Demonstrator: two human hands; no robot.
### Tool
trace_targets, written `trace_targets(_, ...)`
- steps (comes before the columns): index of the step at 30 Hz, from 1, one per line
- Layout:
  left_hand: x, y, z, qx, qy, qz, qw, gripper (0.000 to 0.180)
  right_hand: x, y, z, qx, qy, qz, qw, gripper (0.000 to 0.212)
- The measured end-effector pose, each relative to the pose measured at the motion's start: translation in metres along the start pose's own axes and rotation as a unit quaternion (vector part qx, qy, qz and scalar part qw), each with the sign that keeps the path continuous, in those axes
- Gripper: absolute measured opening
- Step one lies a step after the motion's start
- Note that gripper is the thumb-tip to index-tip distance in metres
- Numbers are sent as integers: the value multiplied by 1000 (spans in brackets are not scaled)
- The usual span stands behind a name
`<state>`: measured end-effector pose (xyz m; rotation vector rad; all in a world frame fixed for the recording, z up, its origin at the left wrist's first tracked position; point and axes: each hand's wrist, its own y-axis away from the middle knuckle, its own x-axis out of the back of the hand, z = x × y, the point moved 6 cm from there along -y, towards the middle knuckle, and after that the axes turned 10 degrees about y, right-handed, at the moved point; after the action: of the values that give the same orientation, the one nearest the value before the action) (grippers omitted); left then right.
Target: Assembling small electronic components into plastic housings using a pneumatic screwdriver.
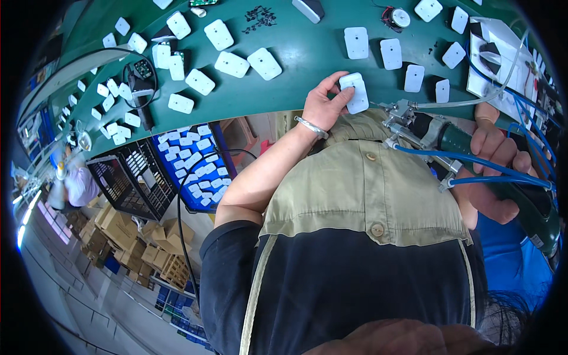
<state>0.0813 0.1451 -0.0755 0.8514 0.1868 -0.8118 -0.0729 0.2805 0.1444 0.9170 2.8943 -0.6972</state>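
Note:
My left hand (325,105) pinches a white plastic housing (358,103) with rounded corners and a small dark hole, thumb on its face, at the near edge of the green table (307,65). A bracelet circles that wrist. On the right, my right hand (497,151) wraps round a green power screwdriver (454,139), which lies slantwise with its metal head (403,112) toward the left. Its tip is close to the held housing; whether they touch I cannot tell. A clear hose (455,105) and blue air tubes (467,158) run to the tool.
More white housings (264,63) lie across the table. Small black screws (259,19) form a pile at the back. A ring magnifier lamp (142,89) stands left, above a blue tray (192,163) of white parts and a black crate (133,180). Cardboard boxes (118,228) are stacked behind.

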Motion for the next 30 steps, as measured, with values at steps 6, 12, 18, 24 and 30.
trace_targets(6,-16,2,3,43,-22,-26,998,36,-3,0,-1,-16,-9,-21,1000,60)
trace_targets(12,-18,3,3,46,6,-32,998,36,-1,4,2,-19,-22,13,999,54)
trace_targets(18,-17,5,2,37,-6,-25,999,36,-7,0,8,5,-36,-32,999,49)
trace_targets(24,7,-6,9,-73,-131,19,989,35,8,8,10,-11,-2,37,999,59)
trace_targets(30,24,-7,-5,-21,-26,35,999,37,19,11,3,15,50,100,994,59)
